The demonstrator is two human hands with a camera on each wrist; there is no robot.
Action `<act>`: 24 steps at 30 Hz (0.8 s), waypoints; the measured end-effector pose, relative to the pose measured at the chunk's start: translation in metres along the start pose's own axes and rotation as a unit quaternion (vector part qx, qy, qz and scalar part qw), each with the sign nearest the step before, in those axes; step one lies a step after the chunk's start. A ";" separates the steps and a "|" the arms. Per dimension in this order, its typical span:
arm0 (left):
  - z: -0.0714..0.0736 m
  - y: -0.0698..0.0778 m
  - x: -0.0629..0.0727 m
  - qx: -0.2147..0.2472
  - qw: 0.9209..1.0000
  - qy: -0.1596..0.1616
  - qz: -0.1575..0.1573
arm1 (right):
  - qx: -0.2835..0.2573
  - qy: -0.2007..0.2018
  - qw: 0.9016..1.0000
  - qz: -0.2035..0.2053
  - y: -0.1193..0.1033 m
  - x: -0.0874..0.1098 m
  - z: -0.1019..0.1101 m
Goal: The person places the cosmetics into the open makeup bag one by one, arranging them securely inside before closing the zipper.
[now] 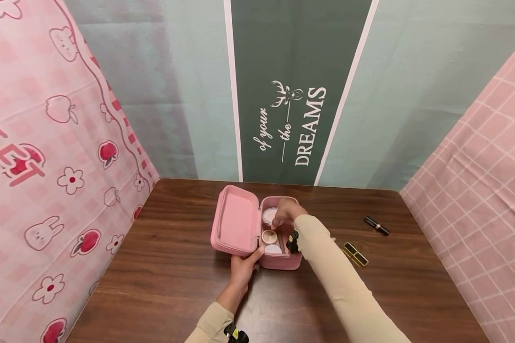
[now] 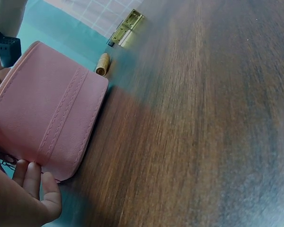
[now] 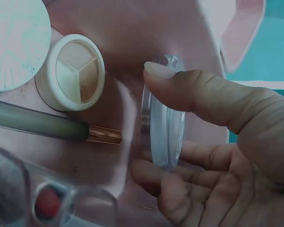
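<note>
A pink zip cosmetic case [image 1: 281,262] stands on the table with its lid [image 1: 238,216] folded back to the left. My left hand [image 1: 242,267] grips it by the hinge corner, fingertips against the pink wall in the left wrist view. Inside the case, my right hand [image 1: 289,212] pinches a round, clear-edged compact [image 3: 163,125], which stands on edge between thumb and fingers. Beside it are a pot with a three-part pan [image 3: 78,75], a round white-topped jar [image 3: 16,47], a tube with a copper-coloured end [image 3: 42,120] and a clear container [image 3: 97,203] with something red near it.
Right of the case, on the wooden table [image 1: 176,286], lie a black lipstick-like tube [image 1: 376,226] and a gold-and-black palette [image 1: 355,254]. A small gold cylinder [image 2: 102,64] stands behind the case in the left wrist view. Printed cloths hang around the table.
</note>
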State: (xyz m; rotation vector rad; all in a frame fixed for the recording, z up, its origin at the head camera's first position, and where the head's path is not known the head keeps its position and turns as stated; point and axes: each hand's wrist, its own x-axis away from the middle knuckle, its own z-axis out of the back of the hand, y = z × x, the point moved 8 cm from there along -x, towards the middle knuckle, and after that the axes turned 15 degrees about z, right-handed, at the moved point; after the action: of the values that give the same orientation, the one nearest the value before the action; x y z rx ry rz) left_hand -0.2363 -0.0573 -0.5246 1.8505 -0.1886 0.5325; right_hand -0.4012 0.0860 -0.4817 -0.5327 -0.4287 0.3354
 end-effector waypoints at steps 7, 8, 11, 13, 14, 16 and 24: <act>0.002 -0.012 -0.013 0.005 1.000 -0.004 0.004 | -0.144 -0.054 0.988 -0.020 0.006 0.003 -0.011; 0.003 -0.015 -0.016 0.009 1.000 -0.004 0.005 | -0.179 -0.055 0.982 -0.024 0.006 0.003 -0.012; 0.005 -0.022 -0.024 0.013 1.000 -0.002 0.006 | -0.267 -0.047 0.962 -0.038 0.009 0.003 -0.015; 0.005 -0.024 -0.026 0.013 1.000 0.000 0.001 | -0.293 -0.044 0.954 -0.042 0.011 0.000 -0.016; 0.006 -0.024 -0.026 0.012 1.000 0.000 -0.003 | -0.305 -0.045 0.950 -0.042 0.011 -0.001 -0.018; 0.006 -0.024 -0.025 0.010 1.000 0.003 -0.011 | -0.319 -0.049 0.945 -0.047 0.013 -0.002 -0.021; 0.005 -0.024 -0.025 0.000 1.000 -0.001 -0.017 | -0.284 -0.087 0.953 -0.064 0.020 -0.003 -0.038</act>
State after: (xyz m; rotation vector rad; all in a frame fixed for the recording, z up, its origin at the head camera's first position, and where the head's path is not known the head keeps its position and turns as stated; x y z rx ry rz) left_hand -0.2479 -0.0574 -0.5576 1.8511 -0.1597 0.5068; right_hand -0.3897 0.0856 -0.5233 -1.0364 -0.7361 0.1289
